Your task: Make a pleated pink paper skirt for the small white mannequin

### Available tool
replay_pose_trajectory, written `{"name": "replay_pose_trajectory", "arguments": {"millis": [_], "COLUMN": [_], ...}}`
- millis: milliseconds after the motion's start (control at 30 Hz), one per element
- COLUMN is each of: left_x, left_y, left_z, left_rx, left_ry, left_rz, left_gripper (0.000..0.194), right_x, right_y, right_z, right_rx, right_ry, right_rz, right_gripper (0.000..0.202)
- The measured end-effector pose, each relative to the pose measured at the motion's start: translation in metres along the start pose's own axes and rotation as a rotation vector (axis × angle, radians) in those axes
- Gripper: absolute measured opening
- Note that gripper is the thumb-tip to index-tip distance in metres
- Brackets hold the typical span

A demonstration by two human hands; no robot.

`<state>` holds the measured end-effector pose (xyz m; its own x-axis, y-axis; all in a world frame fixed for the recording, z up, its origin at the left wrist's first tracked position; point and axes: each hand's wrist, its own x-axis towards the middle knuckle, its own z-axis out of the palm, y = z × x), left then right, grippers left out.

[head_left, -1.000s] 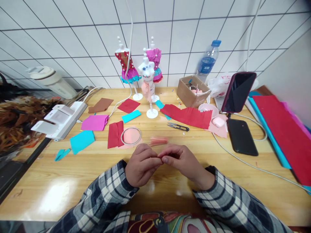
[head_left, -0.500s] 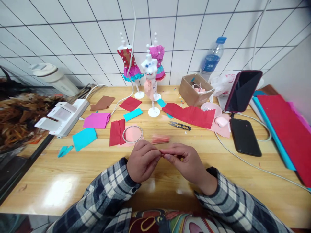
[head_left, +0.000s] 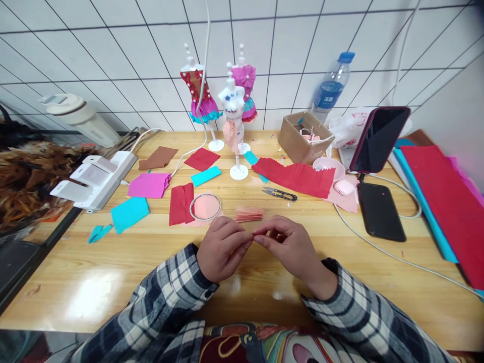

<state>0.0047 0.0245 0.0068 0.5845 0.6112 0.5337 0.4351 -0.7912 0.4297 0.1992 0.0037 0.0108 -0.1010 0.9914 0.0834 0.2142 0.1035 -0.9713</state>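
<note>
Fingertip to fingertip, my left hand [head_left: 224, 248] and my right hand [head_left: 289, 245] meet low over the table's front half. Both are closed in a pinch on something small and reddish between them, too little of it showing to name. Just beyond the fingers lies a pleated strip of peach paper [head_left: 249, 214]. To its left a metal ring [head_left: 190, 207] rests over a round peach piece [head_left: 206, 206] beside folded red paper [head_left: 182, 204]. Black thread snips [head_left: 280, 193] lie farther back on the right.
Several small dress forms stand at the back, the nearest [head_left: 232, 103] partly draped in peach. A cardboard box [head_left: 300, 138], a red strip [head_left: 295, 176] and a phone [head_left: 381, 212] are on the right. Coloured paper pieces and a power strip [head_left: 102, 186] occupy the left.
My right hand's fingers have bent more and shifted slightly at the pinch point. My left hand keeps its pinch. The whole view has tilted a little; the objects on the table stay put.
</note>
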Motion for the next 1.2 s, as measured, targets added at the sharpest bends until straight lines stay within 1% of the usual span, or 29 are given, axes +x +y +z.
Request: {"name": "replay_pose_trajectory", "arguments": {"millis": [67,167,233,300,367,400,433,500,567,633,733,767,867,900,1067,1200], "left_x": [-0.001,0.000,0.002,0.007,0.015,0.021,0.027,0.039,0.048,0.053,0.053,0.052,0.049,0.048,0.043,0.037], "left_y": [0.001,0.005,0.005,0.002,-0.006,-0.010,-0.015,-0.023,-0.030,-0.037,-0.048,-0.051,-0.057,-0.057,-0.050,-0.046], "left_z": [0.002,0.003,-0.001,-0.009,-0.016,-0.018,-0.018,-0.014,-0.004,0.009,0.022,0.025,0.027,0.028,0.028,0.026], "left_rx": [0.005,0.050,0.105,0.165,0.213,0.229,0.239,0.255,0.278,0.291,0.289,0.286,0.273,0.268,0.228,0.280], "left_ry": [-0.007,-0.053,-0.089,-0.080,-0.046,-0.046,-0.074,-0.170,-0.262,-0.325,-0.373,-0.383,-0.387,-0.380,-0.338,-0.292], "left_rz": [-0.003,-0.030,-0.051,-0.110,-0.186,-0.206,-0.206,-0.199,-0.236,-0.289,-0.319,-0.312,-0.275,-0.264,-0.232,-0.192], "left_gripper": [0.014,0.014,0.016,0.019,0.022,0.023,0.026,0.039,0.054,0.058,0.050,0.047,0.034,0.029,0.013,0.017], "right_x": [-0.003,-0.005,-0.003,0.003,0.010,0.014,0.018,0.023,0.027,0.029,0.030,0.030,0.030,0.030,0.030,0.025], "right_y": [0.001,0.002,0.002,0.002,0.004,0.006,0.009,0.017,0.025,0.030,0.032,0.032,0.033,0.034,0.047,0.055], "right_z": [0.001,0.002,-0.002,-0.012,-0.026,-0.034,-0.041,-0.050,-0.054,-0.053,-0.050,-0.049,-0.047,-0.046,-0.042,-0.039], "right_rx": [-0.086,-0.264,-0.278,-0.195,-0.112,-0.094,-0.086,-0.057,-0.031,-0.023,-0.015,-0.007,0.015,0.011,-0.143,-0.284], "right_ry": [-0.013,-0.038,-0.036,0.037,0.174,0.231,0.248,0.212,0.166,0.151,0.135,0.107,0.005,-0.007,0.040,-0.014], "right_rz": [-0.061,-0.208,-0.252,-0.200,-0.103,-0.064,-0.037,0.008,0.049,0.070,0.075,0.084,0.120,0.120,0.004,-0.101], "right_gripper": [0.004,0.006,0.009,0.010,0.010,0.012,0.014,0.017,0.018,0.018,0.018,0.022,0.044,0.047,0.046,0.037]}}
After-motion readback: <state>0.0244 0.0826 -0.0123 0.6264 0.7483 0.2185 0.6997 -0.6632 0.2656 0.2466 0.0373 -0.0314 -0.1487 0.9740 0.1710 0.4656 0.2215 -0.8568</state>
